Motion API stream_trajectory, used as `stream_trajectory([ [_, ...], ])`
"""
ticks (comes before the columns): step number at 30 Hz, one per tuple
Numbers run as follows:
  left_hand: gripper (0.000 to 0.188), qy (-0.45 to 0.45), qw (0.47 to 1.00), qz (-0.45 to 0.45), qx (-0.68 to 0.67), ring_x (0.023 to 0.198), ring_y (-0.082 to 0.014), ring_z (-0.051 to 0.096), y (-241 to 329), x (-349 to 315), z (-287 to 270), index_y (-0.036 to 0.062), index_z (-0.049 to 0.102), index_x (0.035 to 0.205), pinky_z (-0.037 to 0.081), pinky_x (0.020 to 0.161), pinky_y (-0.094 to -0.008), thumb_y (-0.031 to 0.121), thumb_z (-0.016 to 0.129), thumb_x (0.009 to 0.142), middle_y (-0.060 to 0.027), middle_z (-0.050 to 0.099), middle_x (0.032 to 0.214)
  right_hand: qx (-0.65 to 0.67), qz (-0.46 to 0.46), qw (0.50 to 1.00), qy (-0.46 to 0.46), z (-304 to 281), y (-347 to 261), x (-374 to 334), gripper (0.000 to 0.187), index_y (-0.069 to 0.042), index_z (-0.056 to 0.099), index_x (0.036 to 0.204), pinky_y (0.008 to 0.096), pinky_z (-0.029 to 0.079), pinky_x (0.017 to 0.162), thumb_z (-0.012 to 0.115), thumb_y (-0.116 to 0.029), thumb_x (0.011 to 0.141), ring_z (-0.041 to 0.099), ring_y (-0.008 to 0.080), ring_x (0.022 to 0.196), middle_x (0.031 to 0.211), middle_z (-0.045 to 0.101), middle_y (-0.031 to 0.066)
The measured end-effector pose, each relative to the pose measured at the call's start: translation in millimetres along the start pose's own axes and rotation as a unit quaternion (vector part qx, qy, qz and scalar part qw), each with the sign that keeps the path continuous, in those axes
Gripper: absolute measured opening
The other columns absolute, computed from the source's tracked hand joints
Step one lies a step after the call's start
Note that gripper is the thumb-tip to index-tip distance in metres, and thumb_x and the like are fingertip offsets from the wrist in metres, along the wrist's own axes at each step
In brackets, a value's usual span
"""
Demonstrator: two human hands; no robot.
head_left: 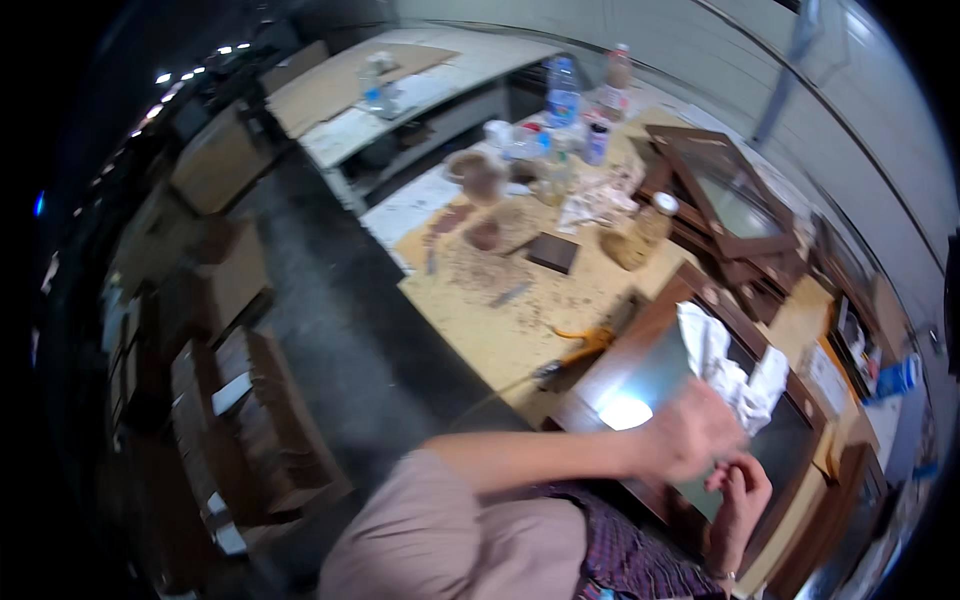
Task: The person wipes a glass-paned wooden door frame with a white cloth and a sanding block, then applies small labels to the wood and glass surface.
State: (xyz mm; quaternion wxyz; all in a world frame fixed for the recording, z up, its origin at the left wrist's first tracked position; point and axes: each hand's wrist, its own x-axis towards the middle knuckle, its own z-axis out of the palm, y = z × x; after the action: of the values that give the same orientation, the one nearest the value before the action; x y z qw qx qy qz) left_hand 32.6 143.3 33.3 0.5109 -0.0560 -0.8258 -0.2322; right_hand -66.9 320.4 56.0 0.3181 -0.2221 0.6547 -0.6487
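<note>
White crumpled cloth [735, 375] lies on the glass of the brown-framed panel [700, 290]; my left hand [690, 432] pinches its lower end, my right hand [742, 492] curls loosely just beside it.

A crumpled white cloth [728, 372] lies on glossy glass in a dark wooden frame [700, 290]; the matt wooden bench [500, 330] is dusty.

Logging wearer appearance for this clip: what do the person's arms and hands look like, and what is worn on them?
Both hands are bare, no gloves. The left hand follows a bare forearm below a short, loose beige sleeve. The right hand has a thin band at the wrist; its sleeve is out of view.
</note>
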Motion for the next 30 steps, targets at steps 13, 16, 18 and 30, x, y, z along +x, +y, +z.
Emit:
stream_trajectory([
  [13,0.045,-0.075,0.807,-0.455,0.370,0.118,-0.0306,0.053,-205.8,-176.1,-164.0,0.0111,0.067,0.119,0.035,0.105,-0.0504,0.009,0.073,0.074,-0.0081,0.066,0.117,-0.564,-0.253,0.786,0.020,29.3,-11.4,92.7,0.068,-0.008,0.060,0.132,0.0481,0.039,0.110,0.084,-0.019,0.070,0.044,0.0409,0.130,0.144,0.044,0.0227],
  [16,0.046,-0.064,0.857,-0.398,0.321,0.119,-0.0303,0.054,-195.0,-137.9,-147.2,0.0088,0.066,0.120,0.035,0.106,-0.0469,0.009,0.074,0.075,-0.0092,0.065,0.120,-0.594,-0.212,0.776,-0.010,27.6,5.6,109.2,0.058,-0.011,0.064,0.124,0.0465,0.044,0.102,0.084,-0.021,0.071,0.052,0.0385,0.119,0.132,0.056,0.0179],
  [18,0.044,-0.074,0.886,-0.406,0.213,0.119,-0.0316,0.055,-179.6,-105.7,-144.4,0.0065,0.066,0.120,0.040,0.103,-0.0454,0.008,0.074,0.076,-0.0111,0.065,0.121,-0.598,-0.235,0.766,0.016,35.3,6.3,108.1,0.038,-0.011,0.068,0.104,0.0439,0.051,0.085,0.081,-0.020,0.070,0.058,0.0331,0.101,0.110,0.063,0.0096],
  [30,0.060,-0.227,0.915,-0.256,-0.213,0.107,-0.0353,0.063,-73.9,10.5,-56.9,0.0036,0.060,0.128,0.051,0.094,-0.0424,0.005,0.078,0.071,-0.0173,0.064,0.116,-0.471,-0.217,0.855,-0.023,67.9,-49.1,34.2,0.059,0.001,0.054,0.129,0.0436,0.048,0.098,0.076,-0.016,0.078,0.058,0.0372,0.117,0.125,0.056,0.0218],
])
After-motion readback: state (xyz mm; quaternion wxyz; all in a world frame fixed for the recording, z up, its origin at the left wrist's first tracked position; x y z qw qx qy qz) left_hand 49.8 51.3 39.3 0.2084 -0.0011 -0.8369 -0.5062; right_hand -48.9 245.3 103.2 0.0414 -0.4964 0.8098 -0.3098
